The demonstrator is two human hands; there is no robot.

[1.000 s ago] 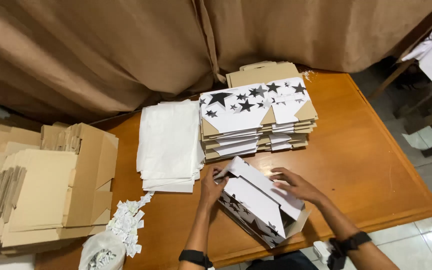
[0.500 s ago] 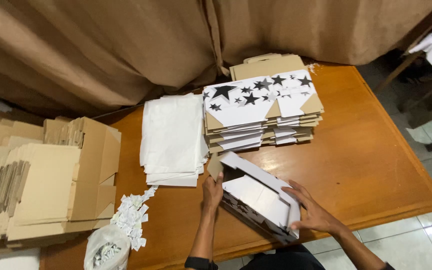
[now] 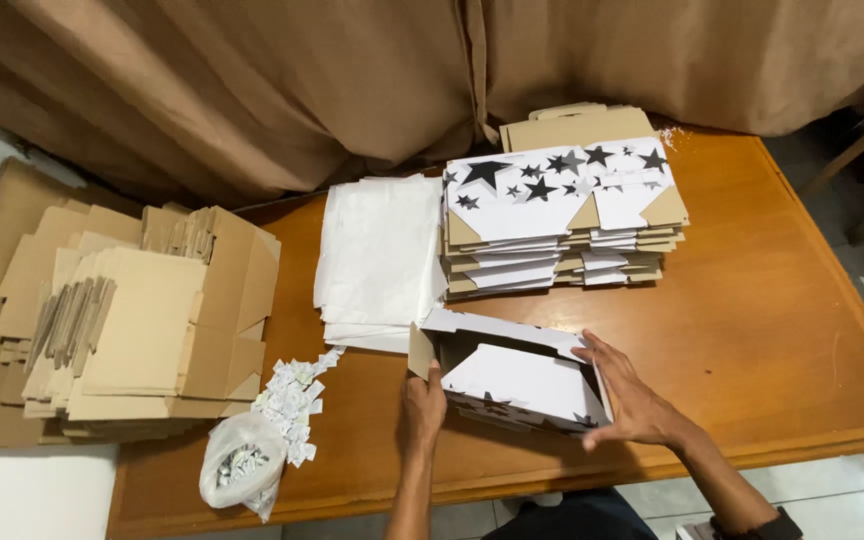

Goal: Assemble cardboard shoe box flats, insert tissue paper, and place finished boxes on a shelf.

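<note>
A white cardboard box (image 3: 512, 375) printed with black stars stands half-formed on the wooden table (image 3: 772, 330) near its front edge. My left hand (image 3: 422, 405) grips the box's left end by a brown flap. My right hand (image 3: 632, 395) presses on its right side, fingers spread over the folded white panel. Behind the box lies a stack of flat star-printed box blanks (image 3: 562, 215). To the left of that stack sits a pile of white sheets (image 3: 382, 250).
Brown cardboard boxes and flat pieces (image 3: 132, 320) are heaped at the table's left end. A clear plastic bag (image 3: 242, 465) and a spill of small white paper pieces (image 3: 292, 400) lie at the front left. A brown curtain (image 3: 352, 80) hangs behind.
The box has been turned and opened up from a flattened, tilted shape into a hollow box. My right hand moved from its top to its right side; my left stayed on the left end.
</note>
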